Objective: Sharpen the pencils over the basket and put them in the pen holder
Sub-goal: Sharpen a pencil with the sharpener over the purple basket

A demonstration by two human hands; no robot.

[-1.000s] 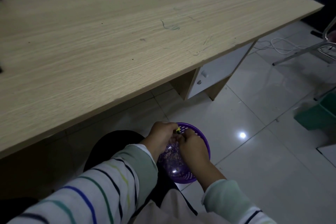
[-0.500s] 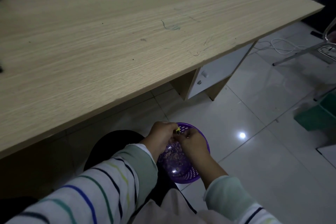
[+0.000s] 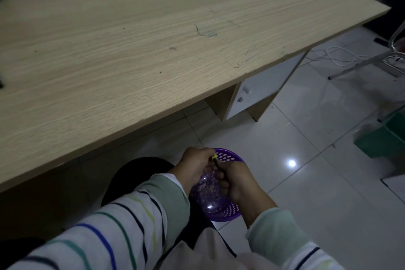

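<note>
worktop [image 3: 153, 50]: bare pale wood, pen scribbles near right edge | white cabinet door [image 3: 263, 92]: under its right end | white cable [image 3: 341, 57]: on tiled floor [image 3: 317, 182] | green bin [image 3: 385, 138]: far right

No legible text, label, brand or number anywhere; only faint pen scribbles [image 3: 206, 32] on desk [image 3: 131, 50], forming no readable words.

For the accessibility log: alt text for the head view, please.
Both hands, left hand and right hand, meet over a purple basket holding shavings, gripping a small yellow-tipped object between them. A bare wooden desk fills the view above.
</note>
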